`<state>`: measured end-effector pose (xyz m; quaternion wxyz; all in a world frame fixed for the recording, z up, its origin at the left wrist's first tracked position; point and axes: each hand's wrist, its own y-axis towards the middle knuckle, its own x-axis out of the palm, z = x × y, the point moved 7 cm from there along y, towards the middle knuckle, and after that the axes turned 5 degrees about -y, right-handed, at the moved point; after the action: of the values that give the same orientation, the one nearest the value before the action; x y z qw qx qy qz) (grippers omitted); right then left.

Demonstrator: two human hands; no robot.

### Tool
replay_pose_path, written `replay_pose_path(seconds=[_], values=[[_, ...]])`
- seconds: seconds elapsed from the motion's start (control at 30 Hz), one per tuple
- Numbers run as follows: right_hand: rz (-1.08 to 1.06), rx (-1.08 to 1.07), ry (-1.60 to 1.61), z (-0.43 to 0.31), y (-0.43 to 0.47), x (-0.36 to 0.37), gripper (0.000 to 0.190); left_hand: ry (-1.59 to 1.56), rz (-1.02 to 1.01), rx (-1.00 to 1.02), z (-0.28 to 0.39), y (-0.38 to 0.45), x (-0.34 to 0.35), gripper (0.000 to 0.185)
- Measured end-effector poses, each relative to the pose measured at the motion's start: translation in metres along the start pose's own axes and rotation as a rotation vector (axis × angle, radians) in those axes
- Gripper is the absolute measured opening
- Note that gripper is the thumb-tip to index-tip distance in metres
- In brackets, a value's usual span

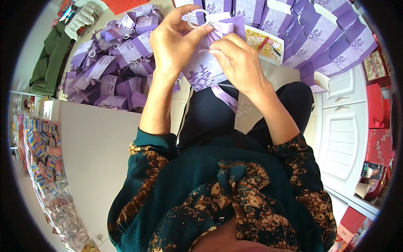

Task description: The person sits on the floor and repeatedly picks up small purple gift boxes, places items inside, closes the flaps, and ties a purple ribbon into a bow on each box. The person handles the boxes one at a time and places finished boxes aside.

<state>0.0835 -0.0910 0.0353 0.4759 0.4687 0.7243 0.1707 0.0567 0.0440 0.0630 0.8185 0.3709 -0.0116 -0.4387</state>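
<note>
A purple paper gift bag (204, 74) with a dark double-happiness print is held up above my knees. My left hand (176, 42) grips its top, the thumb pressing near the knot of a pale lilac ribbon bow (225, 29). A ring-shaped handle of white pearl beads (189, 21) rises from the bag's top, beside my left fingers. The fingertips of my right hand (239, 60) pinch the ribbon just below the bow. Another length of lilac ribbon (226, 100) hangs beneath the bag over my dark trousers. My right hand hides part of the bag's right side.
Purple bags with ring handles (110, 82) lie heaped at the left. More purple bags (315, 36) stand in rows at the right. Between them sits a white box (280, 58) of gold-coloured pieces, with a red-handled tool (263, 43). White cabinet doors (340, 145) flank my right side.
</note>
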Motion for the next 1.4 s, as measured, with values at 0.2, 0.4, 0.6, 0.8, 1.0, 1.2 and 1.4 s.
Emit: replay_pose_path(seconds=[0.2,0.4,0.6,0.8,1.0,1.2,1.4], values=[[0.003,0.214,0.465,0.018,-0.003,-0.002,0.016,-0.103,-0.109,-0.081,-0.005,0.002,-0.001,0.051],[0.152,0.400,0.596,0.032,0.000,-0.017,0.031,-0.144,-0.215,0.035,0.003,-0.004,-0.003,0.066],[0.128,0.407,0.413,0.032,0.015,-0.017,0.026,-0.352,-0.220,0.088,0.002,-0.003,-0.006,0.069],[0.167,0.343,0.294,0.036,0.023,-0.019,0.017,-0.368,-0.136,0.017,-0.006,-0.015,-0.018,0.053],[0.203,0.343,0.324,0.036,0.021,-0.020,0.016,-0.279,-0.096,0.112,-0.004,-0.027,-0.024,0.038],[0.196,0.356,0.321,0.035,0.020,-0.020,0.016,-0.115,-0.019,0.325,0.003,-0.027,-0.031,0.016],[0.201,0.335,0.197,0.035,0.017,-0.021,0.014,-0.239,0.087,0.267,-0.004,-0.030,-0.027,0.006]])
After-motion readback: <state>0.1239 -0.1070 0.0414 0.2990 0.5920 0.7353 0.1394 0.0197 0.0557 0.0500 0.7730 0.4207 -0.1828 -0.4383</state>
